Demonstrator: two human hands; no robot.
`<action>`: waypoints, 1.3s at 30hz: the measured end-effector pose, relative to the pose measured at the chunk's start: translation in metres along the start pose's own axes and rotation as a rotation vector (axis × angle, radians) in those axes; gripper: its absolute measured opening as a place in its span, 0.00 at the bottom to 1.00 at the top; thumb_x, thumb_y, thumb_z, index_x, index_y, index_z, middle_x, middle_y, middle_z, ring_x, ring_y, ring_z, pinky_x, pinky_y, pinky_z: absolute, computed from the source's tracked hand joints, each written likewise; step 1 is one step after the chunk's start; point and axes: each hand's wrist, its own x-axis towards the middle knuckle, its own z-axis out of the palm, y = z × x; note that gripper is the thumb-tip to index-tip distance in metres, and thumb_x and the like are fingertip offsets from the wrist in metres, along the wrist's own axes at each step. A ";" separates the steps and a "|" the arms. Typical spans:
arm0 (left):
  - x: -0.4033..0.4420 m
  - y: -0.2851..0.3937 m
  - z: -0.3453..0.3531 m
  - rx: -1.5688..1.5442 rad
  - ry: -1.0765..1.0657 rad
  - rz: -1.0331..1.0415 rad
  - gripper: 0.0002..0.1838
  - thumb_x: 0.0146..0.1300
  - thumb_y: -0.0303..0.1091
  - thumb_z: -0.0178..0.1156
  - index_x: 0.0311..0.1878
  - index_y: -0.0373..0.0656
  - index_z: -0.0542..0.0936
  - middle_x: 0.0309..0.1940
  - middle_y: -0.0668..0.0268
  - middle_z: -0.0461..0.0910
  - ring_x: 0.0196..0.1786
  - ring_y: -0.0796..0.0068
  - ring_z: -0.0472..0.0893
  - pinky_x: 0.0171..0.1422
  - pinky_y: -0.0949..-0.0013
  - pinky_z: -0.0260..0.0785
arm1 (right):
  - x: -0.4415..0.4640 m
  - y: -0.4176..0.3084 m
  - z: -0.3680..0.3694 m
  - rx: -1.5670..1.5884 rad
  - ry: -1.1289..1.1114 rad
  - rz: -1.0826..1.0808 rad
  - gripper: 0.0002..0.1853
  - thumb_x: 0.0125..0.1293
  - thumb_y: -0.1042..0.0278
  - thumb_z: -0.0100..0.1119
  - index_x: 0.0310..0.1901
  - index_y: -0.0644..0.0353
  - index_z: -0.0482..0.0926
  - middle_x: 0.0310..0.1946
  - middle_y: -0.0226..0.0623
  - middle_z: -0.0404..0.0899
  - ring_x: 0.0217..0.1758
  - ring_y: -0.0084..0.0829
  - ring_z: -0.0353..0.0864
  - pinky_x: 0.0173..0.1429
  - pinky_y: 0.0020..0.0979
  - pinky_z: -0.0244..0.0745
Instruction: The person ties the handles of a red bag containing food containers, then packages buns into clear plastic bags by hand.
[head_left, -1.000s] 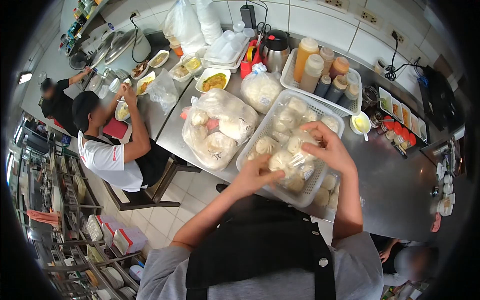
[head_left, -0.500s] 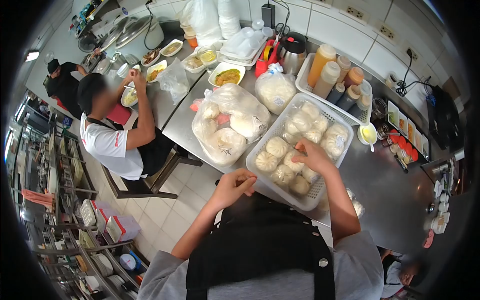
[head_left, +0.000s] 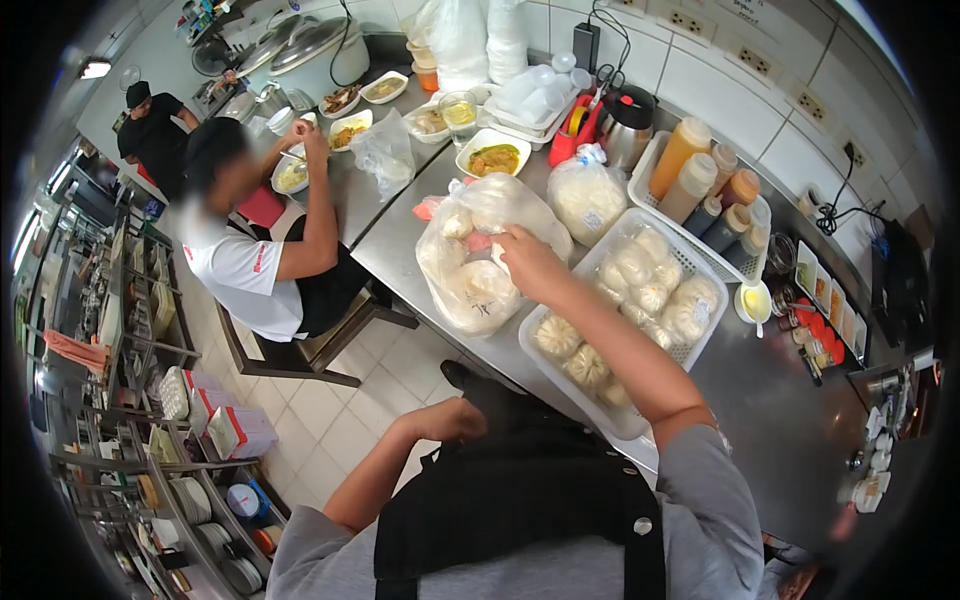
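My right hand reaches across the basket to a clear plastic bag of white buns. Its fingers curl over a white bun at the bag's opening; the fingertips are partly hidden. Below my forearm is a white perforated basket. Pleated buns lie in it, together with clear-wrapped packs of buns. Near my waist, in front of the black apron, my left hand is loosely closed, with nothing visible in it.
Another tied bag stands behind the basket. Sauce bottles fill a second basket at the back. A bowl of food and a steel jug are nearby. At the left, a seated person eats at the steel table.
My right hand has moved left from the buns in the basket to the bag's opening. My left hand has dropped back from the table edge toward my waist. The view has shifted slightly.
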 end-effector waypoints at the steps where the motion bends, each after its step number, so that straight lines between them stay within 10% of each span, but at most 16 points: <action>1: -0.002 -0.002 -0.001 -0.024 0.006 0.010 0.07 0.63 0.29 0.59 0.39 0.36 0.82 0.29 0.64 0.81 0.34 0.75 0.81 0.40 0.69 0.77 | 0.007 0.000 0.006 -0.236 0.083 -0.038 0.14 0.62 0.74 0.59 0.49 0.67 0.75 0.53 0.51 0.74 0.58 0.48 0.74 0.56 0.41 0.74; 12: 0.006 0.024 -0.028 -0.292 0.463 0.078 0.11 0.72 0.33 0.58 0.52 0.37 0.80 0.43 0.65 0.84 0.44 0.77 0.83 0.49 0.73 0.76 | 0.025 0.028 0.029 -0.780 0.274 0.175 0.32 0.42 0.65 0.75 0.51 0.58 0.72 0.48 0.41 0.74 0.55 0.40 0.72 0.54 0.35 0.73; 18: 0.025 0.070 -0.050 -0.722 0.657 0.225 0.19 0.74 0.38 0.54 0.61 0.36 0.74 0.52 0.62 0.81 0.52 0.73 0.81 0.57 0.68 0.75 | 0.004 0.005 -0.020 -0.178 0.062 0.010 0.21 0.54 0.70 0.67 0.51 0.58 0.74 0.44 0.35 0.78 0.49 0.33 0.75 0.48 0.34 0.74; 23: 0.057 0.066 -0.052 -1.207 0.673 0.227 0.29 0.75 0.43 0.52 0.70 0.37 0.60 0.64 0.56 0.70 0.60 0.66 0.77 0.63 0.61 0.73 | -0.021 0.006 -0.036 0.991 -0.347 0.427 0.25 0.61 0.58 0.70 0.55 0.62 0.73 0.49 0.40 0.78 0.43 0.28 0.79 0.47 0.32 0.76; 30: 0.060 0.070 -0.046 -1.009 0.823 0.310 0.36 0.73 0.41 0.56 0.75 0.44 0.48 0.64 0.54 0.67 0.66 0.59 0.71 0.66 0.58 0.70 | -0.055 -0.054 -0.052 0.618 -0.157 0.368 0.29 0.65 0.55 0.68 0.62 0.59 0.69 0.53 0.42 0.77 0.51 0.37 0.79 0.55 0.33 0.77; 39: 0.057 0.095 -0.039 -1.077 0.673 0.571 0.41 0.68 0.43 0.61 0.76 0.46 0.48 0.68 0.60 0.65 0.69 0.62 0.69 0.71 0.55 0.62 | -0.083 -0.051 -0.093 1.007 0.151 0.376 0.12 0.70 0.75 0.55 0.54 0.62 0.74 0.35 0.32 0.82 0.38 0.17 0.79 0.40 0.22 0.75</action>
